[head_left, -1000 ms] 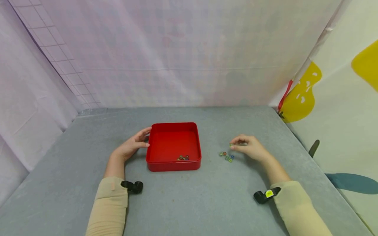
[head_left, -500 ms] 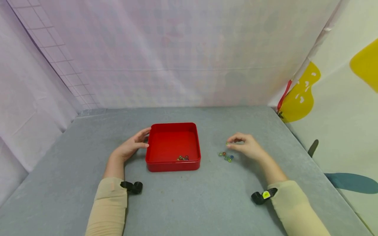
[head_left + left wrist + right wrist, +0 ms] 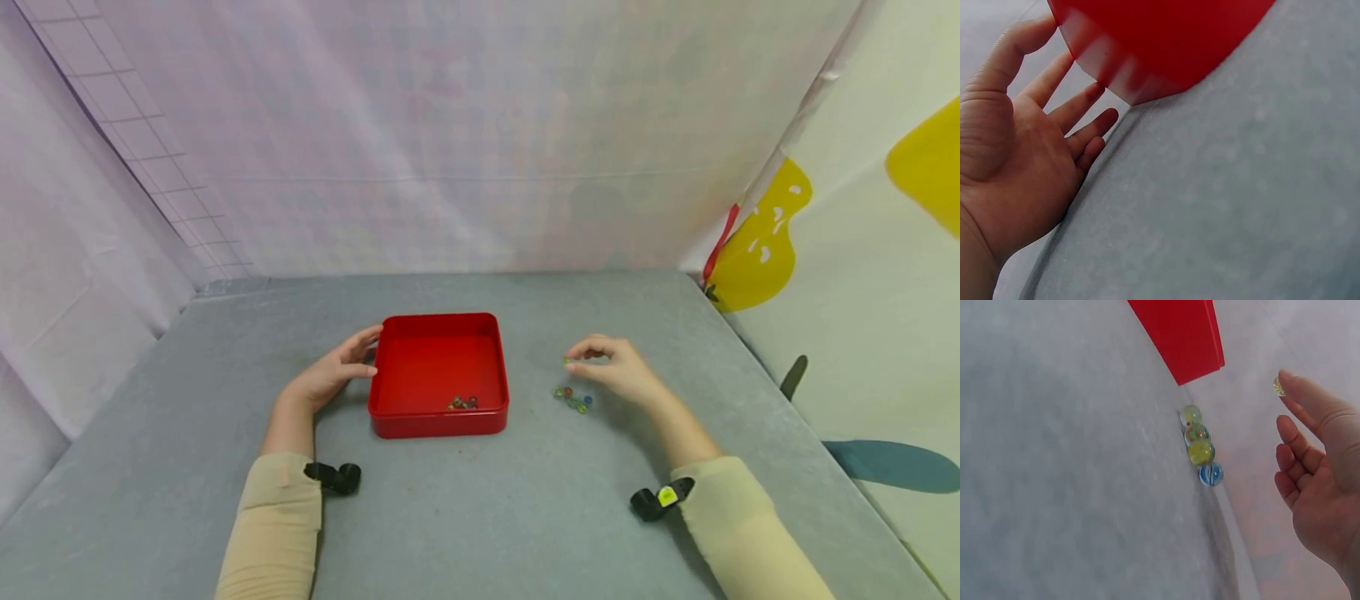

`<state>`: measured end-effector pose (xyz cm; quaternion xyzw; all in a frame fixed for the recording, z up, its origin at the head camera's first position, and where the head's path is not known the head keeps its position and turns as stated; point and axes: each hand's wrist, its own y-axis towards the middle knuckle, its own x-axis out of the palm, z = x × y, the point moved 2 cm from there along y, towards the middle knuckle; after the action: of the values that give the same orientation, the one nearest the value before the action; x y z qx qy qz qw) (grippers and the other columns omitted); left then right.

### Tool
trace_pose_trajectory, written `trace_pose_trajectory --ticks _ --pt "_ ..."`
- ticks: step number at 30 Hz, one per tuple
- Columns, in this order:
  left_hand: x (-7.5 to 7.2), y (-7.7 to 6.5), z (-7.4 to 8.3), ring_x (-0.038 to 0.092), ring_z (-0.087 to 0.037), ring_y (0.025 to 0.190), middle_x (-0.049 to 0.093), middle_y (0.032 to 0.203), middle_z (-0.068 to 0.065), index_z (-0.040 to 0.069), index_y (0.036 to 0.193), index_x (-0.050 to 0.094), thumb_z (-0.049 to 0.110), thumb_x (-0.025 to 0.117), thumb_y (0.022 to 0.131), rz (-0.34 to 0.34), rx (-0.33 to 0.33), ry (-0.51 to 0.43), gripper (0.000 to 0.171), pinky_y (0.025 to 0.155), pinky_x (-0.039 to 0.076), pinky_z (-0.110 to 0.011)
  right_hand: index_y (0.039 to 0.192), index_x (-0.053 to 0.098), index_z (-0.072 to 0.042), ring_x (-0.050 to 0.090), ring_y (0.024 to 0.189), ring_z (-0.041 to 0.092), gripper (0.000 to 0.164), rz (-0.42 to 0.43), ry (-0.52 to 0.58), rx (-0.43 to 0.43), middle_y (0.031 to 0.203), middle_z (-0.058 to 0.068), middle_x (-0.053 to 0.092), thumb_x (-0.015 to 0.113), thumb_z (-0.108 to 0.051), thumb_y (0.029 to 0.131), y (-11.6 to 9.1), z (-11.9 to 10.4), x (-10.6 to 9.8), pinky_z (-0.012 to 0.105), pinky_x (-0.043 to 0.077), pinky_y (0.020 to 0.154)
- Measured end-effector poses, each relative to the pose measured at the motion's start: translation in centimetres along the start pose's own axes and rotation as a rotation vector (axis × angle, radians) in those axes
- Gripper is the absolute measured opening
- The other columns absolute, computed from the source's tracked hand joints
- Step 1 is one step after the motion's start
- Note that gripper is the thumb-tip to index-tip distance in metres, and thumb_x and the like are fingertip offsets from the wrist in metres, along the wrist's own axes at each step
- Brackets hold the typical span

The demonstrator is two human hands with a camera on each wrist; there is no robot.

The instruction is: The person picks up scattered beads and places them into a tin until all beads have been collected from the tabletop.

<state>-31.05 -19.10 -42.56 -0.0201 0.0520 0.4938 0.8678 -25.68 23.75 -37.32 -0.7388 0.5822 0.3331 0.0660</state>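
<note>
Both wrist views cut off the glossy red box (image 3: 438, 425), square with rounded corners; the marbles inside (image 3: 462, 403) are too small to count. The right hand (image 3: 617, 367) pinches a clear yellowish glass marble (image 3: 1279, 387), partly hidden, near loose round marbles (image 3: 1201, 452) on the grey worktop (image 3: 480, 533). The left hand (image 3: 327, 377), fingers (image 3: 1079, 105) apart, touches the box's side.

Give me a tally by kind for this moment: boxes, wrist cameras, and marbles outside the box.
Red box: 1
Black wrist cameras: 2
Marbles on the table: 5
Held marble, in the right hand: 1
Total: 9
The cluster inside the box is left out; it is too small to count.
</note>
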Motion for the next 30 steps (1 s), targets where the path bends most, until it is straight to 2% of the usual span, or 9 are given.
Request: trace_pose_trajectory --ticks 5,8,13,18,27,30 --pt "0.0 0.0 -0.1 0.015 -0.036 0.14 0.015 0.157 -0.015 0.007 0.153 0.019 -0.001 0.055 0.092 0.003 0.002 -0.002 0.071 0.106 0.018 -0.058 0.094 0.07 0.003 0.054 0.093 0.027 0.011 0.006 0.023 -0.03 0.095 0.013 0.066 0.072 -0.001 0.083 0.7 0.4 0.8 0.055 0.037 0.089" --pt "0.0 0.0 -0.1 0.014 -0.036 0.14 0.015 0.157 -0.015 0.007 0.153 0.019 -0.001 0.055 0.092 0.002 0.004 0.001 0.071 0.106 0.018 -0.058 0.093 0.069 0.005 0.053 0.094 0.033 0.011 0.001 0.044 -0.028 0.094 0.015 0.065 0.072 0.001 0.083 0.8 -0.7 1.0 0.057 0.037 0.089" --pt "0.0 0.0 0.0 0.014 -0.036 0.14 0.015 0.157 -0.015 0.008 0.152 0.02 0.0 0.055 0.092 0.001 0.005 -0.002 0.07 0.106 0.016 -0.059 0.094 0.069 0.006 0.053 0.096 0.037 0.012 -0.013 0.047 -0.017 0.096 0.018 0.065 0.071 0.0 0.083 1.2 -2.4 1.5 0.052 0.037 0.089" --pt "0.0 0.0 0.0 0.015 -0.036 0.14 0.015 0.157 -0.015 0.007 0.153 0.019 0.001 0.056 0.092 0.005 0.002 0.002 0.071 0.106 0.017 -0.059 0.096 0.069 0.005 0.053 0.098 0.036 0.013 -0.024 0.056 0.0 0.099 0.017 0.065 0.071 -0.002 0.085 1.7 -3.1 2.2 0.052 0.037 0.091" --pt "0.0 0.0 0.0 0.015 -0.037 0.14 0.015 0.157 -0.015 0.008 0.153 0.019 0.002 0.056 0.092 0.003 0.0 0.006 0.071 0.106 0.019 -0.059 0.097 0.069 0.005 0.051 0.101 0.043 0.015 -0.03 0.113 0.007 0.099 0.018 0.064 0.071 -0.004 0.085 2.5 -4.2 3.6 0.055 0.037 0.091" --pt "0.1 0.0 0.0 0.016 -0.036 0.139 0.015 0.157 -0.014 0.009 0.153 0.019 0.003 0.056 0.092 0.004 -0.004 0.003 0.071 0.106 0.018 -0.06 0.097 0.07 0.003 0.052 0.099 0.04 0.015 -0.019 0.124 -0.005 0.098 0.014 0.064 0.072 -0.005 0.085 3.1 -3.2 4.2 0.056 0.037 0.091"
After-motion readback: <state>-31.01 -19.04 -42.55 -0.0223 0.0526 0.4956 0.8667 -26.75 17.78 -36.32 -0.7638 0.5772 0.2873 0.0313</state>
